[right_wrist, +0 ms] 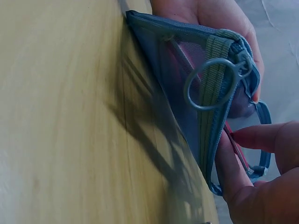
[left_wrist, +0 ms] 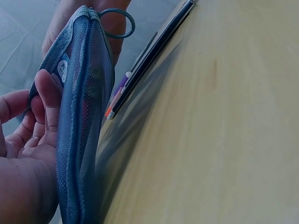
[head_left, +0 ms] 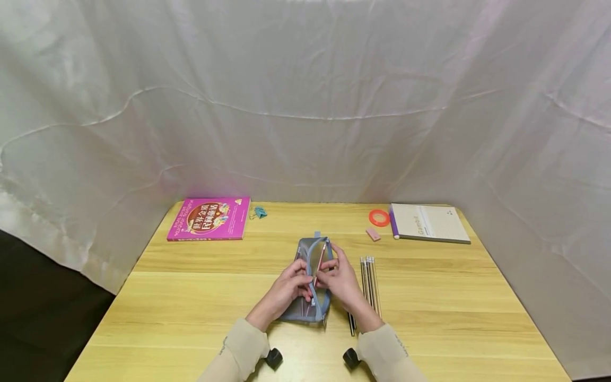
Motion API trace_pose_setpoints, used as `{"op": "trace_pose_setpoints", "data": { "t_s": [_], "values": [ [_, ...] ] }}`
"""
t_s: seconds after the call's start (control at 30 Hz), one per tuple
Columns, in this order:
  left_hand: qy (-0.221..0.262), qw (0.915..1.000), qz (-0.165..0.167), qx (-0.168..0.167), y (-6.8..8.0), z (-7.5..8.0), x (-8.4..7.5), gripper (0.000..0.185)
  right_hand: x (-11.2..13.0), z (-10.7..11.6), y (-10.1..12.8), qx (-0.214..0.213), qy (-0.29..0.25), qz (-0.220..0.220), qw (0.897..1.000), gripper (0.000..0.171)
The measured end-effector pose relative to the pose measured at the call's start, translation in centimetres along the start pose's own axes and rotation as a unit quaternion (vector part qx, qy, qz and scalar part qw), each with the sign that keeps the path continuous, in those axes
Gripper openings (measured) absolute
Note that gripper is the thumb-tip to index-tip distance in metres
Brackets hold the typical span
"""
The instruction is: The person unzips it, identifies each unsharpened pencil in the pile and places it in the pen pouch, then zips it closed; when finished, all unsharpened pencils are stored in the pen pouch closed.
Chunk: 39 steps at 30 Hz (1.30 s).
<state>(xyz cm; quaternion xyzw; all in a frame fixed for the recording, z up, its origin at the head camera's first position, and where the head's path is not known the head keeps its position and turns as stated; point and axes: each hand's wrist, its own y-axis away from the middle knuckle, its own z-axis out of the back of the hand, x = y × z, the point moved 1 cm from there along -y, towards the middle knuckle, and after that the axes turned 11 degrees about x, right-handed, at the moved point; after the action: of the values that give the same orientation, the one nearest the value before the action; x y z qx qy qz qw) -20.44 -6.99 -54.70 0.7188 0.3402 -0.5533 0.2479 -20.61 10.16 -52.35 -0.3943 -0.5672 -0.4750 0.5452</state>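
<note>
The blue-grey mesh zip pencil pouch [head_left: 310,286] lies mid-table, long axis running away from the person, the left hand [head_left: 286,289] pinching its left lip open while the right hand [head_left: 340,281], nearer the spare pencils [head_left: 369,284], pinches a slim reddish pen [head_left: 319,263] into the mouth.

Wooden table [head_left: 200,297], white draped backdrop [head_left: 305,95]
</note>
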Motion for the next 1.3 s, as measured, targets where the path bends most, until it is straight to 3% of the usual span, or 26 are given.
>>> {"op": "trace_pose_setpoints", "data": {
  "t_s": [0.17, 0.37, 0.63, 0.8, 1.3],
  "values": [
    [0.000, 1.0000, 0.001, -0.001, 0.0, 0.0, -0.1, 0.026, 0.3, 0.8, 0.3, -0.005, -0.003, -0.006, 1.000, 0.083],
    [0.001, 0.9999, 0.010, -0.010, 0.1, -0.1, -0.1, 0.031, 0.6, 3.0, 0.9, -0.028, 0.032, -0.009, 0.999, 0.064],
    [-0.001, 0.9998, 0.010, -0.018, 0.1, 0.0, -0.1, 0.019, -0.4, 6.0, 1.7, -0.073, 0.145, -0.039, 0.986, 0.059],
    [0.003, 0.9999, 0.008, -0.014, 0.1, -0.1, -0.3, 0.010, -1.1, 6.3, 1.7, -0.070, 0.200, -0.057, 0.976, 0.060],
    [0.012, 0.9998, 0.010, -0.016, 0.1, -0.1, -0.3, 0.011, -1.6, 6.3, 1.4, -0.059, 0.267, -0.064, 0.960, 0.064]
  ]
}}
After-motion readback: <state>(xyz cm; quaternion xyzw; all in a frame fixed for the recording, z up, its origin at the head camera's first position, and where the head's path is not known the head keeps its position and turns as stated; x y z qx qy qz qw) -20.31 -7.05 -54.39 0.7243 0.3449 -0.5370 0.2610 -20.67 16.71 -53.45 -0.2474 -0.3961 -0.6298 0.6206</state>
